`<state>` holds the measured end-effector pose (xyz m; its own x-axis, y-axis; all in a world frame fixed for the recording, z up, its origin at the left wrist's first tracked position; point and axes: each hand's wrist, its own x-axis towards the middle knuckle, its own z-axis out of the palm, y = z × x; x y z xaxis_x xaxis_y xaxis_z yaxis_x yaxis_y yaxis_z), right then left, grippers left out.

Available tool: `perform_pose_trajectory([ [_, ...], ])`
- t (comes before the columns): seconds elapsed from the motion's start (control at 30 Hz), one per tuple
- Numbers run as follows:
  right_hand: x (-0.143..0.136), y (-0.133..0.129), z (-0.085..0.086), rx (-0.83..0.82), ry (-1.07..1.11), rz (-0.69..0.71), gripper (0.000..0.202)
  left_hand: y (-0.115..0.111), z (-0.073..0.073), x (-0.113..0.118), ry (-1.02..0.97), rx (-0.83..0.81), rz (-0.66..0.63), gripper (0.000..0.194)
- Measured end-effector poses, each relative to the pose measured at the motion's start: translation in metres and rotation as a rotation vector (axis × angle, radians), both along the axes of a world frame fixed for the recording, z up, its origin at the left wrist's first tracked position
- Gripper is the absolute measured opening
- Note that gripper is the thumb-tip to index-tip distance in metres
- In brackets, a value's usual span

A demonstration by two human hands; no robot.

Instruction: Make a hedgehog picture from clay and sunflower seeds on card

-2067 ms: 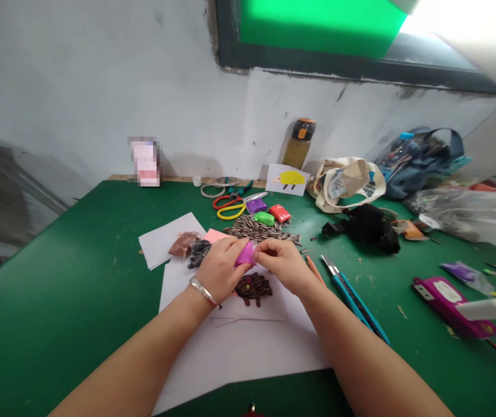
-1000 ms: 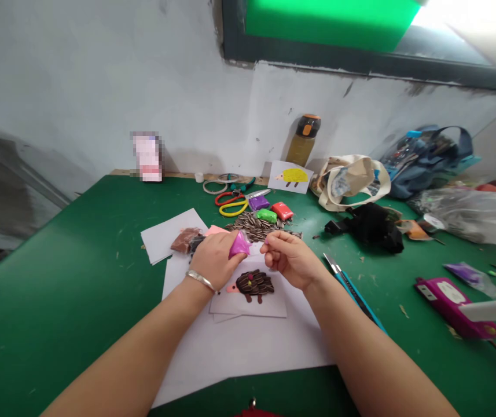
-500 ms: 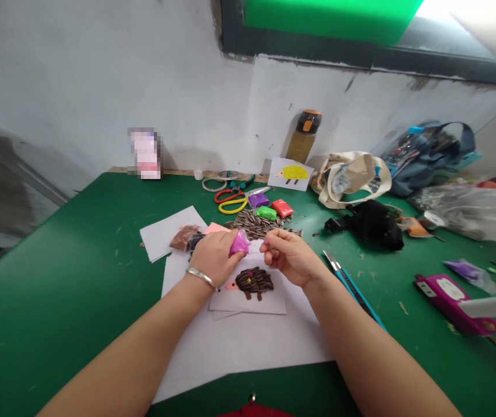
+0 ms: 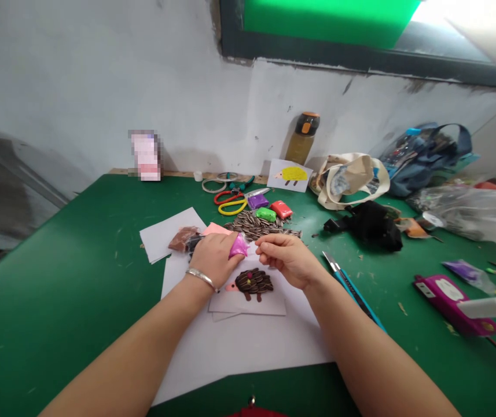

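My left hand [image 4: 213, 258], with a silver bangle at the wrist, is closed around a packet of magenta modelling clay [image 4: 239, 245]. Just right of the packet, my right hand [image 4: 286, 256] has thumb and forefinger pinched together. Whatever lies between those fingertips is too small to make out. Below both hands is a white card [image 4: 269, 307] bearing a hedgehog [image 4: 254, 282] with a pink face, brown feet and a back of striped seeds. Small red and yellow dots sit on its back. Larger white paper [image 4: 248, 347] lies under the card.
Behind my hands are sunflower seeds [image 4: 256, 226], clay packets in purple [image 4: 257, 201], green [image 4: 265, 215] and red [image 4: 281, 209], and scissors [image 4: 232, 204]. A utility knife [image 4: 354, 292] lies right of the paper. A magenta glue gun [image 4: 454, 304] and a bottle [image 4: 302, 139] stand farther off.
My right hand has shifted slightly left, its fingertips closer to the magenta packet. A pink speck seen earlier at those fingertips no longer shows. My left hand keeps its hold.
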<state>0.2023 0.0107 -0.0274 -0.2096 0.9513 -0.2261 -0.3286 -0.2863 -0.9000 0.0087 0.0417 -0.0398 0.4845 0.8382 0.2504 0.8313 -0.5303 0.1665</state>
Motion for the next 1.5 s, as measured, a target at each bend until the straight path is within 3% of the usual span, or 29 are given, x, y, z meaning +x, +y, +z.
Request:
perform_pose_trajectory([
  [0.27, 0.002, 0.002, -0.002, 0.039, -0.013, -0.045, 0.022, -0.002, 0.005, 0.0, -0.148, -0.003, 0.006, 0.043],
  [0.53, -0.002, 0.002, -0.005, 0.176, -0.297, -0.172, 0.02, -0.007, 0.01, 0.003, -0.351, 0.087, -0.054, 0.043],
  [0.8, -0.004, -0.002, 0.001, 0.209, -0.362, -0.103, 0.025, -0.008, 0.011, 0.004, -0.364, 0.081, -0.111, 0.045],
  [1.0, -0.003, 0.0, -0.005, 0.212, -0.435, -0.07, 0.02, -0.009, 0.01, 0.004, -0.359, 0.076, -0.159, 0.043],
  [1.5, -0.007, -0.002, -0.003, 0.455, -0.759, -0.021, 0.013, -0.009, 0.005, 0.005, -0.255, 0.13, -0.239, 0.042],
])
